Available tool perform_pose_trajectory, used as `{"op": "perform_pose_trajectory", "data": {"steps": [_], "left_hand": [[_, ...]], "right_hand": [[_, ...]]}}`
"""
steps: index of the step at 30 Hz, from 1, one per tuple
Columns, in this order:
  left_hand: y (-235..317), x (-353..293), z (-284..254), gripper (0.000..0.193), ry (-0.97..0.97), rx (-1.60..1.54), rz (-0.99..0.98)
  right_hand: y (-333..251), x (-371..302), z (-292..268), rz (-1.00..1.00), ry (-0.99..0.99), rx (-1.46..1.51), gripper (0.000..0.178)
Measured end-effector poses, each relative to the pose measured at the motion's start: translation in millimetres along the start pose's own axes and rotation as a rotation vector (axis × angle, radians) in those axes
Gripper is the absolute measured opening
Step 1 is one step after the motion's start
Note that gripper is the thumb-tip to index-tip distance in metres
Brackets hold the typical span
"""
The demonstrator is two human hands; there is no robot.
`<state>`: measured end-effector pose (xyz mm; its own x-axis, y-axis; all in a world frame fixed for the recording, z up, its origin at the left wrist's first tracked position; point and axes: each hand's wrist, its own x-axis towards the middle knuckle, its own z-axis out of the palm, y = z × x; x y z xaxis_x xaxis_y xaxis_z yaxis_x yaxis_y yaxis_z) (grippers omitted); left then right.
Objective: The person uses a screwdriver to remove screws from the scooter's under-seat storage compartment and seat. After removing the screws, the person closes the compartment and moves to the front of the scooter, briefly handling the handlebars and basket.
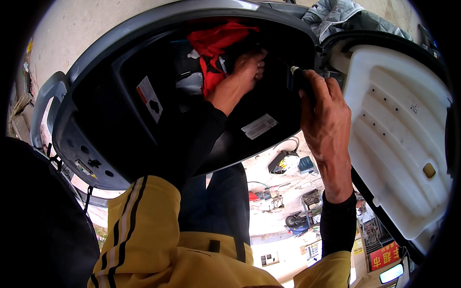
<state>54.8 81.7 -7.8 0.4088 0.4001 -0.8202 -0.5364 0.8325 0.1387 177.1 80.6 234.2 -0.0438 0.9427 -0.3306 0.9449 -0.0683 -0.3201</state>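
My left hand (242,74) reaches down into the dark under-seat storage compartment (221,158) of a scooter. Its fingers are curled near the far wall, and whatever they grip is lost in shadow. A crumpled red cloth (216,41) lies just left of that hand, with a small white-and-dark stick-like item (222,64) on it. Over the compartment's right side, my right hand (329,113) is closed around a screwdriver (294,71) with a dark handle and a pale collar. Its thin shaft points left toward the far wall and fades into the dark.
The raised seat, its white plastic underside (394,129) showing, stands at the right. A grey cloth (333,17) rests beyond it. Grey objects (190,82) lie inside the compartment. A grab rail (44,103) curves at the left. Tools and a black case (283,162) are on the ground below.
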Motion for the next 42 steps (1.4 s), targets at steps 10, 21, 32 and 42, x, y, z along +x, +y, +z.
{"op": "perform_pose_trajectory", "data": {"steps": [10,21,32,42], "left_hand": [[-2.2,5.6,-3.8,0.007,0.025,-0.023,-0.001],[0.1,6.9,-4.1,0.005,0.052,-0.01,-0.02],[-0.8,4.2,-7.5,0.006,0.033,-0.065,-0.035],[-9.9,17.8,-31.6,0.033,0.249,0.983,0.708]], "right_hand": [[-0.1,4.4,0.8,0.047,-0.029,-0.015,0.035],[-3.3,4.6,2.9,0.033,-0.032,-0.019,0.034],[-4.0,3.5,1.9,0.014,-0.047,-0.044,0.036],[-1.1,2.2,1.4,0.019,-0.049,-0.016,0.037]]}}
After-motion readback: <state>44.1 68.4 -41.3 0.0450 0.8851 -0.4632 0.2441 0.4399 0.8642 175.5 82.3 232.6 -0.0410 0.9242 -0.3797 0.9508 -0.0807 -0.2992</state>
